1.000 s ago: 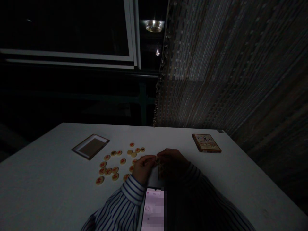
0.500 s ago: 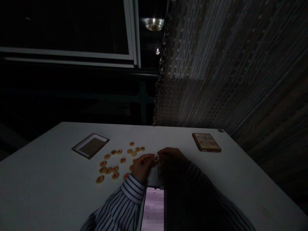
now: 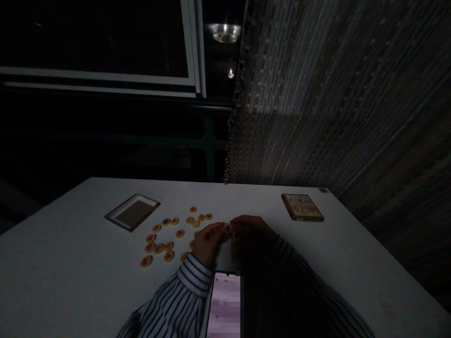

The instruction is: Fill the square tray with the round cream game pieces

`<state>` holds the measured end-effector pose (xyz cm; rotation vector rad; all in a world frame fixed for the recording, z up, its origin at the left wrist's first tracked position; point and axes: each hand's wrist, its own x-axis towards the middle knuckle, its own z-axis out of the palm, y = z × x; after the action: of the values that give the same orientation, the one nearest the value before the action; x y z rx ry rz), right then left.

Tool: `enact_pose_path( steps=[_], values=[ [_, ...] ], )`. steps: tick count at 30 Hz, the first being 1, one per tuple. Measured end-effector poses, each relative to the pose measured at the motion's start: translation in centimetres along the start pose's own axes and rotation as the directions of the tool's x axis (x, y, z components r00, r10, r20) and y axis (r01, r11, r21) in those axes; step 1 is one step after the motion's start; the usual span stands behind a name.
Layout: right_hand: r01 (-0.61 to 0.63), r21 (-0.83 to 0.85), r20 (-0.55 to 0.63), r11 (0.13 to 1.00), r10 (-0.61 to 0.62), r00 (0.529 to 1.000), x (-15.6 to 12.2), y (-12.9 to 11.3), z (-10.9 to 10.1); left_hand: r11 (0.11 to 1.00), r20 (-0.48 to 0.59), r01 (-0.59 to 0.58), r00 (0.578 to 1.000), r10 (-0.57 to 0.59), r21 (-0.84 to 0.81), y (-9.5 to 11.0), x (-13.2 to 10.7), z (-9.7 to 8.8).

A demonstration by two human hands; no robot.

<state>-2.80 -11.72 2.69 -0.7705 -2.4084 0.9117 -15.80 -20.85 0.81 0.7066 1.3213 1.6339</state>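
Both my hands meet at the middle of a white table (image 3: 70, 281) in a dim room. My left hand (image 3: 207, 241) is closed, its fingertips pinching a small round game piece (image 3: 228, 228). My right hand (image 3: 253, 234) lies in shadow just right of it, fingers curled against a short stack of pieces (image 3: 234, 245) standing below the held one; I cannot make out its grip. Several round tan pieces with red or dark marks (image 3: 165, 237) lie scattered to the left of my hands.
An open box tray (image 3: 132, 212) lies at the far left of the table, a box lid with a printed picture (image 3: 302, 207) at the far right. A lit phone screen (image 3: 225, 305) sits near my chest. A beaded curtain (image 3: 334, 94) hangs behind.
The held piece has been turned slightly between my fingertips and sits a little higher. The hands have hardly shifted.
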Motion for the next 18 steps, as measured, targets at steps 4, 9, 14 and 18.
enact_pose_path(
  steps=[4,9,14,18],
  values=[
    [-0.014,0.075,0.012,0.997,0.013,1.0,-0.17,-0.07,0.08,1.0,0.024,-0.017,1.0,0.017,-0.016,-0.19,0.03,-0.14],
    [-0.041,0.086,0.025,0.995,0.039,0.999,-0.22,0.3,0.41,1.0,-0.001,-0.008,1.0,0.008,-0.005,-0.05,-0.04,-0.12],
    [-0.045,0.097,0.032,0.994,0.043,0.999,-0.08,0.34,0.54,1.0,0.013,-0.024,1.0,0.024,0.004,0.11,-0.11,-0.03],
    [-0.071,0.103,0.029,0.992,0.068,0.997,-0.03,0.28,0.53,1.0,0.028,-0.018,0.999,0.018,-0.015,-0.19,-0.06,-0.02]
  ],
)
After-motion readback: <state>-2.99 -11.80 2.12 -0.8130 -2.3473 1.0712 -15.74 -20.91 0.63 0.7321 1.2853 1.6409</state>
